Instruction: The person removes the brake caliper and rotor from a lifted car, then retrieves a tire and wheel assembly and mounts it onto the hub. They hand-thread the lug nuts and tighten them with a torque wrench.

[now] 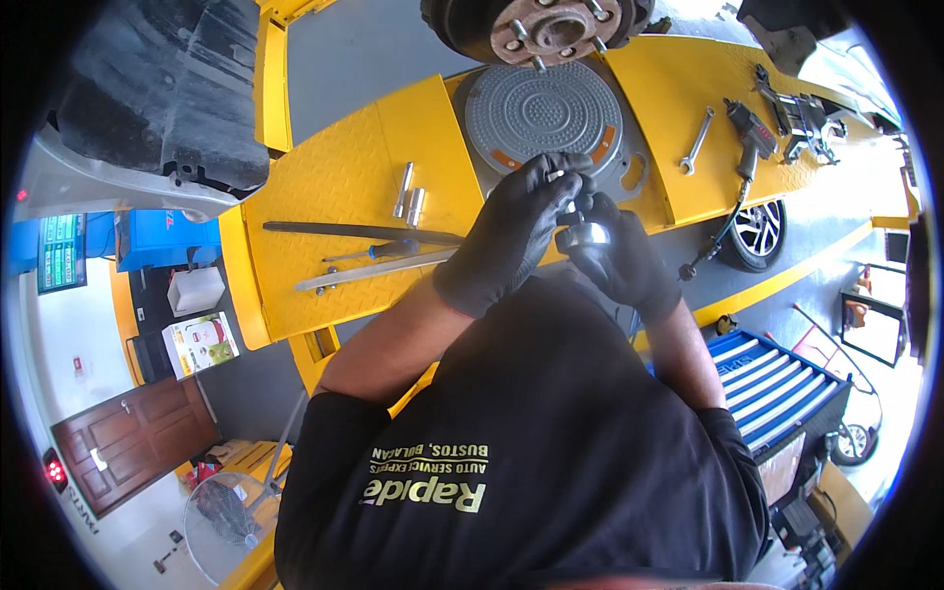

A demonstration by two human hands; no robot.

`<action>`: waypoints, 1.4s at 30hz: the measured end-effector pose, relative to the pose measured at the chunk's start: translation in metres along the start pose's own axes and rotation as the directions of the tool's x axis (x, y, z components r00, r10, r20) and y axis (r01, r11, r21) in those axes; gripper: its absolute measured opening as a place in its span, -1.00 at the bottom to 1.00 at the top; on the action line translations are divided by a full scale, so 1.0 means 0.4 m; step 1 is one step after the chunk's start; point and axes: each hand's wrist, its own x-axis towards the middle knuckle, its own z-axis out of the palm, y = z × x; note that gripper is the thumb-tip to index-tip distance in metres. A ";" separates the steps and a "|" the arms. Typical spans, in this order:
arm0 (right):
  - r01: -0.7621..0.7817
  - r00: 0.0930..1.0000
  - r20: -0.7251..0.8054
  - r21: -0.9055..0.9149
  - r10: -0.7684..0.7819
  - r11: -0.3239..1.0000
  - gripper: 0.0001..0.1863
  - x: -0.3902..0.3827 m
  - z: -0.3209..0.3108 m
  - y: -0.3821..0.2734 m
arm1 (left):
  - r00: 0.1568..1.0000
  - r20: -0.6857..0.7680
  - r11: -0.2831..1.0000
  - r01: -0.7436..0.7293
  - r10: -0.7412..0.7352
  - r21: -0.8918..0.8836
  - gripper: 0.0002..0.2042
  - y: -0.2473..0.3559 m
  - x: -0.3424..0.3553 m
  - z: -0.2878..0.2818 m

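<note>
Both hands wear black gloves and meet above the yellow lift platform, in front of the grey round turntable plate (543, 110). My left hand (513, 218) has its fingers closed around the narrow upper end of a shiny metal part with a round, cup-like end (584, 235). The fingers of my right hand (621, 254) curl around that round end from the other side. What exactly the part is cannot be made out. On the platform left of my hands lie two chrome sockets (415, 206), a long black bar (334, 229), a screwdriver (388, 249) and a silver bar (379, 268).
A bare wheel hub with studs (553, 34) hangs over the turntable. To the right lie a combination wrench (698, 143), an impact wrench (750, 133) with its hose, and a black metal clamp frame (801, 116). A blue tool cabinet (777, 379) stands at right, a fan (231, 521) lower left.
</note>
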 end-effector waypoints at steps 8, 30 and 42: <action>-0.021 0.999 0.029 -0.162 0.026 0.987 -0.54 -0.018 -0.014 0.038 | 0.998 -0.047 0.807 0.002 0.032 0.591 -0.72 0.027 0.043 0.015; 0.064 0.995 0.094 -0.302 -0.037 0.951 -0.43 -0.015 -0.015 -0.002 | 0.840 0.541 0.192 -0.523 -0.050 0.830 -0.57 0.054 0.056 -0.078; 0.082 0.986 0.165 -0.464 -0.005 0.882 -0.33 -0.032 -0.027 -0.016 | 0.860 0.504 -0.105 -0.495 0.079 0.862 -0.68 0.001 -0.022 -0.043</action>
